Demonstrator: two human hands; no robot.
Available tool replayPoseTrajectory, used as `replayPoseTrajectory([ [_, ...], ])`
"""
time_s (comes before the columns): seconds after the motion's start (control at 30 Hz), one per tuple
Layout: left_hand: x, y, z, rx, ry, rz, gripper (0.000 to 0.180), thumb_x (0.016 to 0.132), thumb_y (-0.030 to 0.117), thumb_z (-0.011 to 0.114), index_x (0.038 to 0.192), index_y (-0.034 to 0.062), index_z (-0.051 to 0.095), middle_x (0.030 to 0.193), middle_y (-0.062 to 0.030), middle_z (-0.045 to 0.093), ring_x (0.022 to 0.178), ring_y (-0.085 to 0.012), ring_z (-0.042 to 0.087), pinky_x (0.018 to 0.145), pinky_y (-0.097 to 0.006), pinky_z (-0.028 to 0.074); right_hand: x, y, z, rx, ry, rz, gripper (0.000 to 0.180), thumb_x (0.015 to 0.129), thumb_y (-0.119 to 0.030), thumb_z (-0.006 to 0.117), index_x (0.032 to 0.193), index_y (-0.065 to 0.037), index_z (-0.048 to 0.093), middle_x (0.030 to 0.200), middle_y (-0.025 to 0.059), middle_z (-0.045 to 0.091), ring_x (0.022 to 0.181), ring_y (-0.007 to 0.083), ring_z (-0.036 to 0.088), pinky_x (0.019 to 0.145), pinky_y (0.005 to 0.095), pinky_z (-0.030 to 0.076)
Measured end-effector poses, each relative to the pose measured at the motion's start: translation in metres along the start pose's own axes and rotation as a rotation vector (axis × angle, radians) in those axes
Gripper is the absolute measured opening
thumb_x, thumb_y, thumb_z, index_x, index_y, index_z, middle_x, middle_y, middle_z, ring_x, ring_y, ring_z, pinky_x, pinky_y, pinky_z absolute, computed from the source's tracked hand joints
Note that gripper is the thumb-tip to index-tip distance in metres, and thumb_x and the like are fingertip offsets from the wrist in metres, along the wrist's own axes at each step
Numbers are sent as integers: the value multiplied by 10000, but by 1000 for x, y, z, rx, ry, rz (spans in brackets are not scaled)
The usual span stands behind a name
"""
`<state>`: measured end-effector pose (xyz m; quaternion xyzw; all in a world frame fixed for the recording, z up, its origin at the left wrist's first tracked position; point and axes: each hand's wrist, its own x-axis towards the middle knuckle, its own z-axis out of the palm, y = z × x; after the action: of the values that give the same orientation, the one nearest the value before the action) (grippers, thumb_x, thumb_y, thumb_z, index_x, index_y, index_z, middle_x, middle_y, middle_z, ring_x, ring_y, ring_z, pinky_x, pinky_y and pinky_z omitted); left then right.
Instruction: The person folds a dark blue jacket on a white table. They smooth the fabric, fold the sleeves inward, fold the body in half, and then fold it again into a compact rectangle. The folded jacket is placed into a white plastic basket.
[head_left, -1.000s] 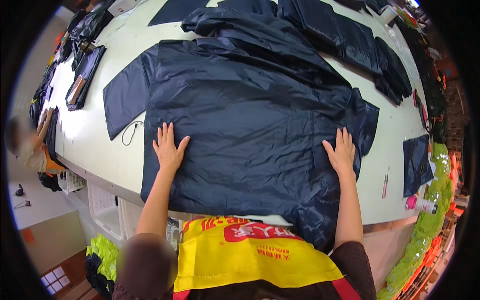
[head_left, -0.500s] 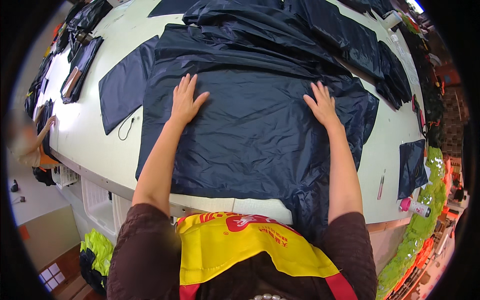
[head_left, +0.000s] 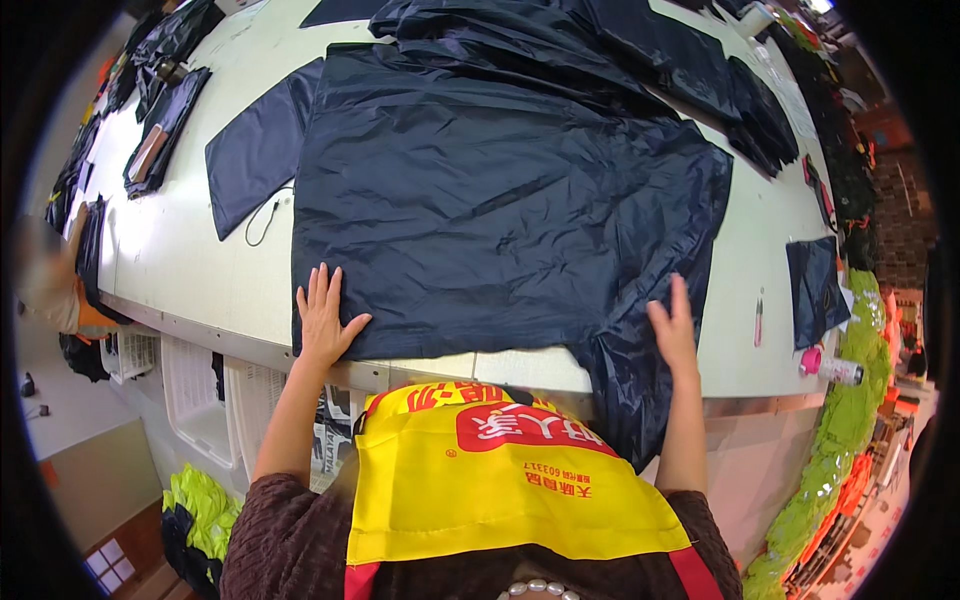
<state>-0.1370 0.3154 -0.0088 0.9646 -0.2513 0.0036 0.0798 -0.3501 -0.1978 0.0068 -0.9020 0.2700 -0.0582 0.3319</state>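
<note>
A large dark navy garment [head_left: 470, 220] of thin, shiny fabric lies spread over the table, wrinkled in its middle and bunched into folds at the far side. My left hand [head_left: 323, 318] rests flat on its near left corner, fingers spread. At the near right, my right hand [head_left: 674, 325] is over the part that hangs down past the table edge, its fingers stretched and thumb apart. Neither hand grips anything. Whether the right palm presses on the fabric is hard to see.
Left of the garment lie a dark fabric piece [head_left: 258, 145] and a thin black cord [head_left: 262, 222]. Thread snips [head_left: 759, 318], a folded dark piece [head_left: 818, 290] and a pink-capped bottle [head_left: 832, 367] lie at the right. Another person [head_left: 55, 275] stands at the far left. White crates [head_left: 195, 400] sit below the table.
Both hands have drawn back toward me, from the garment's middle to its near edge. The far folds have been smoothed out, so more of the cloth lies flat.
</note>
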Motion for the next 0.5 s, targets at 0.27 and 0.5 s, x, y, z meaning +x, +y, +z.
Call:
replayPoseTrajectory([
  [0.27, 31, 153, 9, -469, -86, 559, 671, 775, 350, 675, 1323, 46, 435, 1391, -191, 399, 1316, -332, 343, 1047, -487, 270, -224, 125, -12, 497, 637, 870, 459, 918, -403, 520, 1120, 7, 553, 1174, 153, 563, 1144, 265, 495, 979, 379, 378],
  [0.5, 38, 276, 57, -347, -184, 1059, 607, 829, 411, 595, 1356, 149, 444, 1427, -102, 393, 1348, -250, 318, 1072, -515, 228, -258, 51, 58, 1233, 152, 574, 522, 879, -339, 584, 1282, -23, 487, 1233, 88, 565, 1076, 211, 549, 956, 331, 406],
])
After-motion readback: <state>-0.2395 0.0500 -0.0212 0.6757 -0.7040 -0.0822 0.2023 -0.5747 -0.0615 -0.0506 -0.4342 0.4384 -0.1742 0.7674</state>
